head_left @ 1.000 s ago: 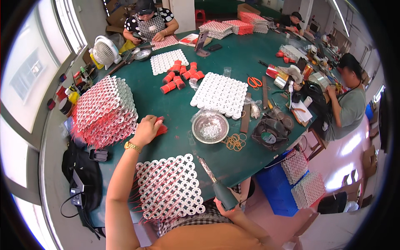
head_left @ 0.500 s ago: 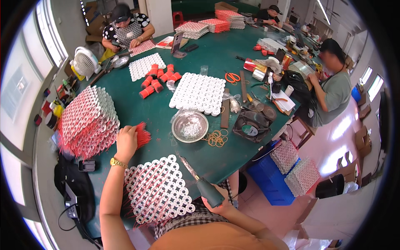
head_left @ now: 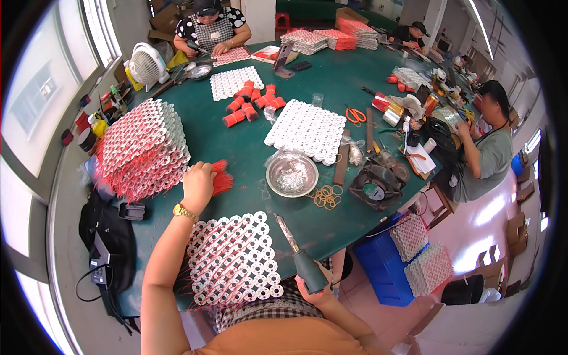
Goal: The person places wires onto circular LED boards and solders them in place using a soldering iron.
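My left hand (head_left: 199,182), with a gold watch at its wrist, has its fingers curled at the near end of a bundle of short red wires (head_left: 223,177) lying on the table. In my right hand (head_left: 313,294), at the table's near edge, is a soldering iron (head_left: 309,271) with a green handle, its tip pointing up and to the left. Between my arms a white honeycomb-like panel of joined rings (head_left: 234,257) lies in front of me. Slanting red wires cover most of its left side, and its right rings show bare. The fingertips of my left hand are partly hidden.
Left of my hand rises a stack of wired panels (head_left: 142,151). Ahead are a metal bowl (head_left: 291,176), rubber bands (head_left: 325,197), a white panel (head_left: 306,131), red bundles (head_left: 248,105) and a black fan (head_left: 376,184). A blue crate (head_left: 378,269) stands at right. Co-workers sit around the table.
The whole view has shifted, so the table's things appear further right. My left hand stays at the red wires and my right hand keeps the soldering iron over the near edge.
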### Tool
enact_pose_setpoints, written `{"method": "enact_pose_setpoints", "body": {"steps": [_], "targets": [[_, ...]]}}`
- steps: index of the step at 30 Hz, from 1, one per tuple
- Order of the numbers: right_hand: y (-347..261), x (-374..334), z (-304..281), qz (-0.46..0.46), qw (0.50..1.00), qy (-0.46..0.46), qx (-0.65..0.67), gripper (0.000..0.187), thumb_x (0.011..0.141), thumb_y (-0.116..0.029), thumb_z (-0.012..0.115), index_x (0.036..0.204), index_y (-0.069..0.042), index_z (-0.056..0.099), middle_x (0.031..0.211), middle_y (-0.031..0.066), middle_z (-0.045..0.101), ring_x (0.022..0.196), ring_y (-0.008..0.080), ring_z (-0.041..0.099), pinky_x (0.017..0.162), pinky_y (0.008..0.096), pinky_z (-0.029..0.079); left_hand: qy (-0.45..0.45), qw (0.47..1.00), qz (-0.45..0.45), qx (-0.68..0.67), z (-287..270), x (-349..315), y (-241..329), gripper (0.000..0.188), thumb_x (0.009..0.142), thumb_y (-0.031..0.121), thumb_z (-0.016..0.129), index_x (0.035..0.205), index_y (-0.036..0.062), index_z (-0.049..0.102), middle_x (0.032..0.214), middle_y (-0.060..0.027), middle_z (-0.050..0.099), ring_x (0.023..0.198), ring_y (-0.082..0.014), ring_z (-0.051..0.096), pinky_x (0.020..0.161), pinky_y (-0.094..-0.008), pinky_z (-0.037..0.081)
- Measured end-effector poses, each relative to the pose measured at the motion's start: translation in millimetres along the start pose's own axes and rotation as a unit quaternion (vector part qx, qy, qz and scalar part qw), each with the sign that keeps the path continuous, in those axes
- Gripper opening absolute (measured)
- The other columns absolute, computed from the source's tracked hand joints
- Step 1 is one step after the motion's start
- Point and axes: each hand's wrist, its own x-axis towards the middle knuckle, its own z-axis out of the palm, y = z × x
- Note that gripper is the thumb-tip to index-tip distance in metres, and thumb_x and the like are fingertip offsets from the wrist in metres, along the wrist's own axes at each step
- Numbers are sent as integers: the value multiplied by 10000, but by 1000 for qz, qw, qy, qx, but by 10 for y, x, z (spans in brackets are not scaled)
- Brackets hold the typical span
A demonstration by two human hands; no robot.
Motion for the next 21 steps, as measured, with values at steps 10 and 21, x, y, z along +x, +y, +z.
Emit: {"method": "enact_pose_setpoints", "body": {"steps": [10,21], "targets": [[169,-133,89,18,1000,14,5,358,852,-148,690,1159,26,630,909,105,690,723,231,674,657,317,538,97,994,-4,-44,-23,14,61,74,842,152,698,853,83,674,854,-68,641,832,-285,623,719,-431,487],[144,-145,63,7,999,14,38,351,836,-119,677,1139,55,643,949,137,691,731,258,681,668,322,551,-47,743,-287,-603,-554,-310,316,103,959,148,676,972,47,662,821,-28,690,655,-80,603,621,-216,478]]}}
